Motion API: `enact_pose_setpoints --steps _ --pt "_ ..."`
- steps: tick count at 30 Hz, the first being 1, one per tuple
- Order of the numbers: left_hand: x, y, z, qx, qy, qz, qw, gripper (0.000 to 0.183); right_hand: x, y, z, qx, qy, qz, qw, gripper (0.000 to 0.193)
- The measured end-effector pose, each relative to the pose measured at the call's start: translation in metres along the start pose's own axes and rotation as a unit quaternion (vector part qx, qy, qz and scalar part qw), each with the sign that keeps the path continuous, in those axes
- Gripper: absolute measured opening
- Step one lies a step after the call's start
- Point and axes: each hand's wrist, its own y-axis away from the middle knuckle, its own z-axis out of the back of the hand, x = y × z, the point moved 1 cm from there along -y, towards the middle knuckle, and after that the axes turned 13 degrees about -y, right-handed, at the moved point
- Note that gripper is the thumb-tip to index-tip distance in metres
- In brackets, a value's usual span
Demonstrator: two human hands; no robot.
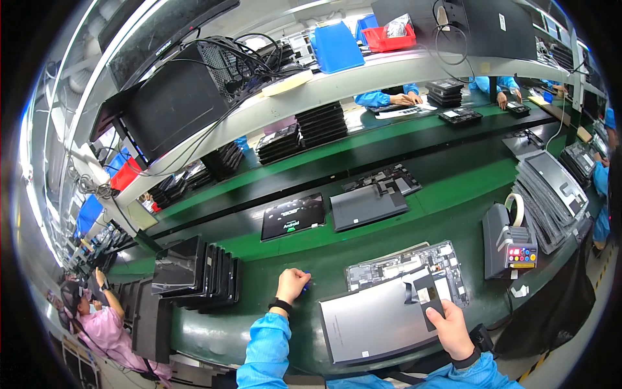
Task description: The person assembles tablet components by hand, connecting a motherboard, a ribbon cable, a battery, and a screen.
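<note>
My right hand (452, 329) grips the right edge of a grey tablet screen panel (376, 321), thumb on top. The panel lies tilted over the lower part of an opened tablet housing (382, 264) with bare circuit boards and battery parts. A dark ribbon cable (410, 293) stands up near the panel's upper right corner. To the left, my left hand (293, 285) is closed above the green bench, with a bit of something small and blue showing at its fingertips. What that blue thing is cannot be made out.
A tape dispenser (508, 243) stands right, beside stacked grey panels (551, 194). Black trays (197, 272) are stacked left. Ahead lie a lit tablet (293, 217) and another grey panel (368, 206). A shelf (363, 72) crosses above. Co-workers' hands (405, 98) work beyond; a person in pink (107, 334) is left.
</note>
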Motion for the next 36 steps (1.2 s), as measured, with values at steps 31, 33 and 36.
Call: enact_pose_setpoints --steps 31,33,36 --pt "-0.248 0.013 0.079 0.31 0.332 -0.242 0.857 0.04 0.06 -0.018 0.005 -0.005 -0.17 0.009 0.985 0.053" --pt "-0.261 0.007 0.066 0.349 0.168 -0.266 0.883 0.034 0.093 -0.023 0.018 0.092 -0.315 -0.015 0.944 0.049" --pt "-0.276 0.016 0.039 0.287 -0.01 -0.33 0.899 0.05 0.106 -0.033 0.019 0.064 -0.045 -0.047 0.996 0.033"
